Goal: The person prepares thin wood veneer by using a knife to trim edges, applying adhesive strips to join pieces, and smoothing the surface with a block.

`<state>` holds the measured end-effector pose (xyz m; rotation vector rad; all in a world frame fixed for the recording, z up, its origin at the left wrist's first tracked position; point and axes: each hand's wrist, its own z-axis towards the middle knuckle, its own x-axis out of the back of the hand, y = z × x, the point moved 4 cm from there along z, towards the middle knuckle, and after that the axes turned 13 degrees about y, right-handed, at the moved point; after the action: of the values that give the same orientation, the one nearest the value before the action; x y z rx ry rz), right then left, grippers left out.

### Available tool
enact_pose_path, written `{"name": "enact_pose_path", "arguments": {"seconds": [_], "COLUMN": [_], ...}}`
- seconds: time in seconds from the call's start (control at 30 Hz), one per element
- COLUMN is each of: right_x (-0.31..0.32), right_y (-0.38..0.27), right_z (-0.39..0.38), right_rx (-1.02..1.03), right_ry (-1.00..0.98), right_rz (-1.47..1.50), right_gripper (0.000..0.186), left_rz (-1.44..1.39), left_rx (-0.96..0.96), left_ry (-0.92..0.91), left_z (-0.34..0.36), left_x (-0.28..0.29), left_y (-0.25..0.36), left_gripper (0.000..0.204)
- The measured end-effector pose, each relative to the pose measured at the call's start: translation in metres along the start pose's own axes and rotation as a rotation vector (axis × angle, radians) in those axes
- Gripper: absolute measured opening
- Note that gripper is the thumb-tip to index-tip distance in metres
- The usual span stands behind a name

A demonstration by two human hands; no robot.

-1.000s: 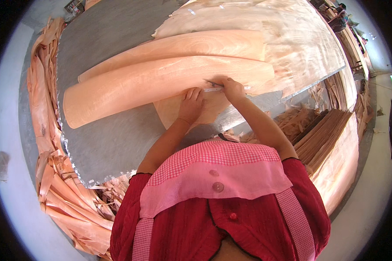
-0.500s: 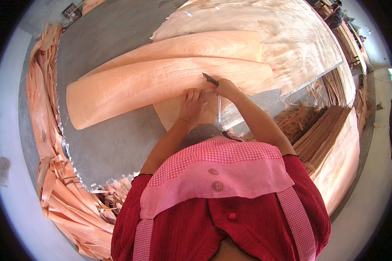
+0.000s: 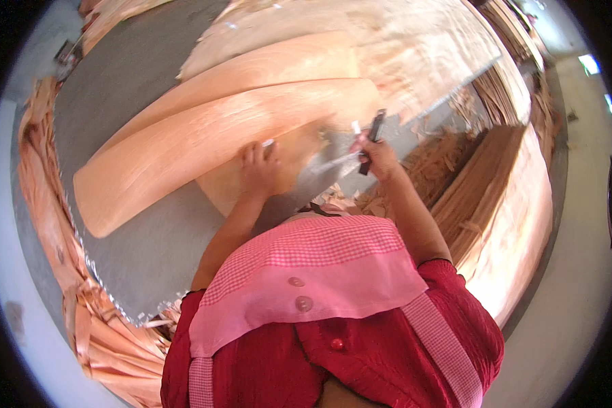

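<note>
A curled sheet of pale orange wood veneer (image 3: 231, 129) lies across the grey tabletop (image 3: 163, 238), another curled sheet (image 3: 251, 71) behind it. My left hand (image 3: 260, 166) rests with fingers spread on a flatter veneer piece (image 3: 289, 163) along the front sheet's near edge. A small white bit shows by its fingertips; I cannot tell what it is. To the right, my right hand (image 3: 381, 158) is closed round a black-handled cutter knife (image 3: 374, 139), held nearly upright above the table's near edge. A blurred pale strip (image 3: 334, 164) runs leftward from that hand.
Broad pale veneer sheets (image 3: 415, 41) cover the table's far right. Stacked veneer strips (image 3: 479, 180) and scraps stand below the right edge. Long veneer offcuts (image 3: 41, 177) hang and pile along the left edge, beside a white wall (image 3: 7, 238).
My right hand has moved right, away from the left hand and off the veneer, and the knife has turned upright. The left hand stays on the veneer. The whole view has swung somewhat.
</note>
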<state>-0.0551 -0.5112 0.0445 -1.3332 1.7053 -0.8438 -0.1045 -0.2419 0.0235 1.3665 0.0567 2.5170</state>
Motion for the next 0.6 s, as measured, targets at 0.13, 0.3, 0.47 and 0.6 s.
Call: {"name": "enact_pose_path", "arguments": {"seconds": [0.13,0.3,0.47,0.6], "right_x": [0.131,0.217,0.201,0.119], "right_y": [-0.018,0.001,0.056,0.092], "right_z": [0.005,0.005,-0.013,-0.082], "right_rx": [-0.012,0.036,-0.348,-0.560], "right_ry": [0.287,0.338,-0.249,-0.686], "right_rz": [-0.215,-0.436,-0.807,-0.822], "right_gripper": [0.017,0.015,0.028,0.031], "left_rz": [-0.211,0.144,0.445,0.045], "left_rx": [-0.149,-0.107,0.291,0.475], "left_ry": [0.049,0.074,-0.058,-0.237], "left_z": [-0.017,0.049,0.070,0.060], "left_x": [0.015,0.076,0.096,0.112], "left_y": [-0.017,-0.058,-0.117,-0.163], "left_gripper": [0.037,0.063,0.048,0.047]}}
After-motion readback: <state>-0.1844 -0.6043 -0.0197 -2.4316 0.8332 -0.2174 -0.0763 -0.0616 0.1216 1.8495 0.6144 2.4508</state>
